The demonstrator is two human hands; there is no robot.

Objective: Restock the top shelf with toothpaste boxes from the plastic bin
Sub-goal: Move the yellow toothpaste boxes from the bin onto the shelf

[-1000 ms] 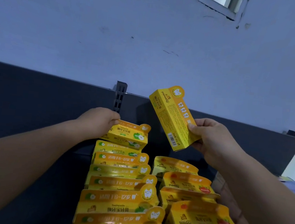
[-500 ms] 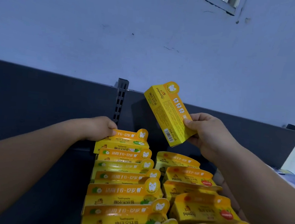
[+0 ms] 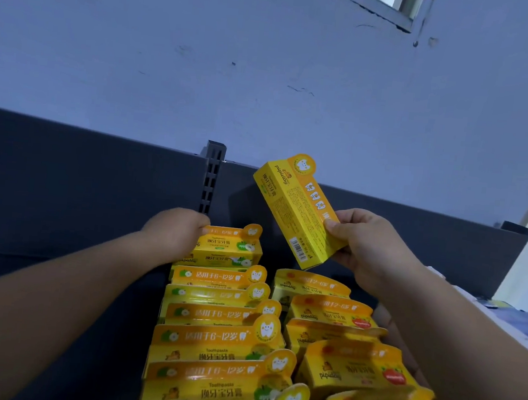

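Note:
Two rows of yellow toothpaste boxes stand on the dark top shelf [image 3: 58, 277]. My left hand [image 3: 175, 235] grips the left end of the rearmost box [image 3: 231, 249] of the left row, which sits at the back of that row. My right hand [image 3: 370, 247] holds another yellow toothpaste box [image 3: 297, 210] tilted in the air above the back of the right row [image 3: 326, 317]; thumb and fingers pinch its lower right end. The plastic bin is out of view.
The shelf's dark back panel [image 3: 413, 232] runs behind the rows, with a slotted upright post [image 3: 212, 176] just behind my left hand. Above is a pale wall [image 3: 267, 72]. Bare shelf lies left of the rows. The shelf's right end [image 3: 513, 253] is near.
My left hand has lowered its box onto the back of the left row. My right hand keeps the tilted box aloft, almost in the same place.

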